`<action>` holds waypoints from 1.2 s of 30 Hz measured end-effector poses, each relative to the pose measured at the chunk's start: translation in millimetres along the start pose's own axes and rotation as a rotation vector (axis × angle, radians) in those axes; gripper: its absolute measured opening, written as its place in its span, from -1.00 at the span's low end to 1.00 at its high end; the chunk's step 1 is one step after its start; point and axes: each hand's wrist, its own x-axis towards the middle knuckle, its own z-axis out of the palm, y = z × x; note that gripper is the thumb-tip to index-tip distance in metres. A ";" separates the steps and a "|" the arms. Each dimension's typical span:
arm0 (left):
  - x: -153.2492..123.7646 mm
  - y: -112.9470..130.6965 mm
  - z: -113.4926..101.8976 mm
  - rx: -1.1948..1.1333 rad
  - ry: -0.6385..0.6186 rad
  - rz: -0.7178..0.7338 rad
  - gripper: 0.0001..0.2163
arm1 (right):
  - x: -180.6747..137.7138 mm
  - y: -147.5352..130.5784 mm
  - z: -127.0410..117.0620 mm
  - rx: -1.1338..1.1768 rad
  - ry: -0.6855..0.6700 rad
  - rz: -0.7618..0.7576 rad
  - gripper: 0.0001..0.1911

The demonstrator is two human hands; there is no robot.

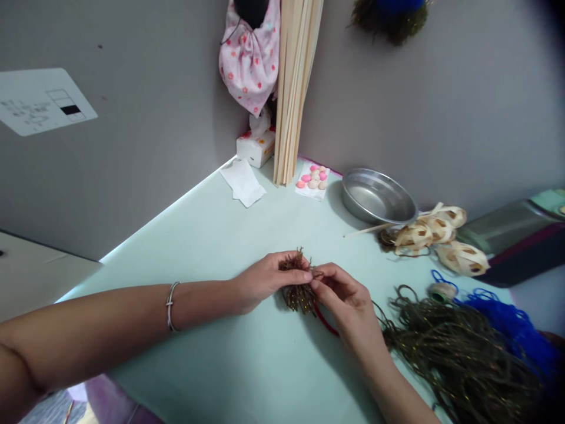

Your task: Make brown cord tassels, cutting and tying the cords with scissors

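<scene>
Over the middle of the pale green table, my left hand [269, 280] grips a bushy bundle of brown, gold-flecked yarn [298, 297], thumb across it and cut ends sticking out above and below. My right hand [346, 297] is closed in a pinch at the bundle's right side, touching my left thumb, on what looks like a brown yarn strand. The exact pinch point is partly hidden by the fingers. A red cord [325, 321] curves out below the bundle and passes behind my right hand.
To the right lie a heap of dark brown yarn [459, 353], blue yarn [503, 318] and woven strip balls [461, 259]. Further back stand a metal bowl [377, 197], pink and cream pieces on paper [314, 178], long wooden strips [293, 88], tissues [256, 147] and white paper [243, 184].
</scene>
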 end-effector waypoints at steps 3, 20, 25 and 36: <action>0.1 1.5 1.4 -0.084 0.013 0.003 -0.80 | 1.3 2.2 -0.6 0.024 -0.008 0.046 -0.86; -0.5 2.6 2.2 -0.023 0.039 0.005 -0.78 | 1.4 0.6 -1.1 0.067 -0.015 0.058 -0.86; 0.3 -0.3 0.3 0.033 0.002 -0.012 -0.70 | 0.6 0.2 1.2 -0.001 0.015 0.015 -0.85; 0.4 2.0 1.5 0.057 0.031 0.007 -0.72 | -0.8 -2.5 -1.1 -0.026 0.013 0.047 -0.84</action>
